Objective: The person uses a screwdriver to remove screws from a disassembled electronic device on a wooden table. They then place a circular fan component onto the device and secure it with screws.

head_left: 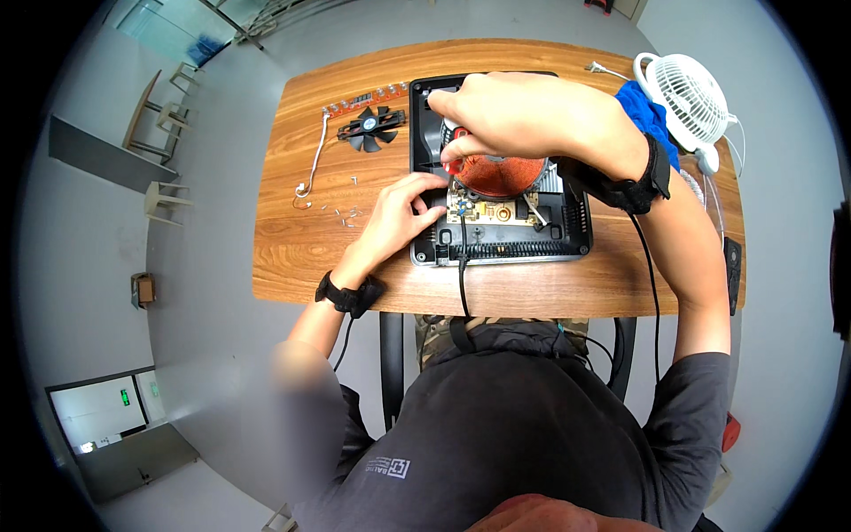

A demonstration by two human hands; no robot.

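Note:
An opened induction cooker with a black housing (581, 241) lies on the table in front of me. Inside it are a round copper coil (505, 177) and a tan circuit board (487, 213) below the coil. My right hand (523, 115) reaches over the coil from the right, closed around a screwdriver (455, 166) with a red handle. The screwdriver points down at the left edge of the coil; its tip is hard to make out. At the housing's left side rests my left hand (401, 213), thumb and forefinger apart, fingertips touching the housing.
Left of the housing lie a black fan (370, 130), a narrow orange circuit board (365, 100) with a white cable (316, 160), and several small screws (348, 217). A white desk fan (687, 97) and blue cloth (640, 111) sit at right. A black cord (463, 284) hangs over the front edge.

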